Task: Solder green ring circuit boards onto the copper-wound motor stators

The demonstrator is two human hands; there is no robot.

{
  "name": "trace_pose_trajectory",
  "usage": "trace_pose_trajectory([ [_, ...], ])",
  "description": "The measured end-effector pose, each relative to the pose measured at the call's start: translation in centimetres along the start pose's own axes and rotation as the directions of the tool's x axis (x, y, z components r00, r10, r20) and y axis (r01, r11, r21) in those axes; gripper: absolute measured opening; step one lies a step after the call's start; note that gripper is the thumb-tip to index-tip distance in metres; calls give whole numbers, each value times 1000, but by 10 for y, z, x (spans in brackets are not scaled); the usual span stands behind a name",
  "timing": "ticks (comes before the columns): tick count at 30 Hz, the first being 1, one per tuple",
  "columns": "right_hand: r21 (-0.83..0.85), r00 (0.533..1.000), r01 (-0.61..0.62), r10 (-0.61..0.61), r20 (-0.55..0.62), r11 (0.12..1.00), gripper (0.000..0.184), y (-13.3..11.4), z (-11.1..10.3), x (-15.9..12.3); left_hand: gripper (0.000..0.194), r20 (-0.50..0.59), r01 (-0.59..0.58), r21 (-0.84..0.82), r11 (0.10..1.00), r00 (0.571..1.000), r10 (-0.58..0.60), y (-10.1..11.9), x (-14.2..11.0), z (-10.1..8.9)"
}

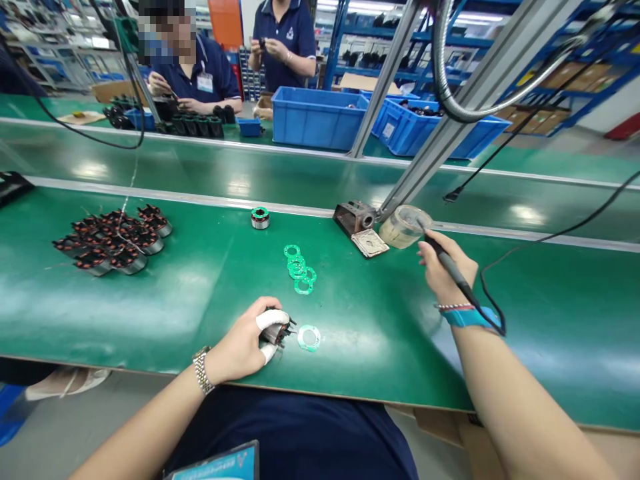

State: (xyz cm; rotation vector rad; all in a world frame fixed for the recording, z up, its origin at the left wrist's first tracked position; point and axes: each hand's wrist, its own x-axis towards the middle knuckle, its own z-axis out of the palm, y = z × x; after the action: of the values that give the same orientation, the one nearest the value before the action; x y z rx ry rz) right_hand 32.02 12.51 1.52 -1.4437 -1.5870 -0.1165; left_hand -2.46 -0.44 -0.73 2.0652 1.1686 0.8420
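Observation:
My left hand (pixel 245 343), with white covers on two digits, is closed around a motor stator (pixel 274 333) that lies tilted at the front of the green table. Just right of it lies a ring-shaped green circuit board (pixel 309 338). My right hand (pixel 450 267) grips a soldering iron (pixel 447 263), its tip end at the clear round tub (pixel 404 227). Several more ring boards (pixel 297 267) overlap in a row at mid-table. Behind them a stator with a green board on top (pixel 260 218) stands upright.
A metal soldering iron stand (pixel 356 217) with a sponge tray (pixel 370 243) sits beside the tub. Several stators (pixel 113 240) are grouped at left. The iron's cord (pixel 540 239) runs right. Beyond the metal rail are blue bins (pixel 320 119) and two people.

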Motion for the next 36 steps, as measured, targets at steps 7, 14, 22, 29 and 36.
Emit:
trace_pose_trajectory([
  [7, 431, 785, 201, -408, 467, 880, 22, -102, -19, -85, 44, -28, 87, -37, 996, 996, -88, 8, 2, -3],
  [14, 434, 875, 74, -267, 404, 898, 15, -135, -14, -116, 50, -71, 196, 45, 980, 979, -193, 15, -7, 8],
  [22, 660, 741, -536, -82, 667, 527, 31, -155, -6, -118, 60, -175, 203, 272, 940, 972, -159, 7, -14, 19],
  [29, 679, 769, -484, -101, 631, 553, 31, -146, 5, -119, 60, -133, 210, 298, 931, 975, -177, 10, -14, 17],
  [36, 508, 787, -171, -193, 587, 844, 37, -155, 8, -108, 58, -127, 202, 285, 937, 977, -172, 10, -14, 18],
])
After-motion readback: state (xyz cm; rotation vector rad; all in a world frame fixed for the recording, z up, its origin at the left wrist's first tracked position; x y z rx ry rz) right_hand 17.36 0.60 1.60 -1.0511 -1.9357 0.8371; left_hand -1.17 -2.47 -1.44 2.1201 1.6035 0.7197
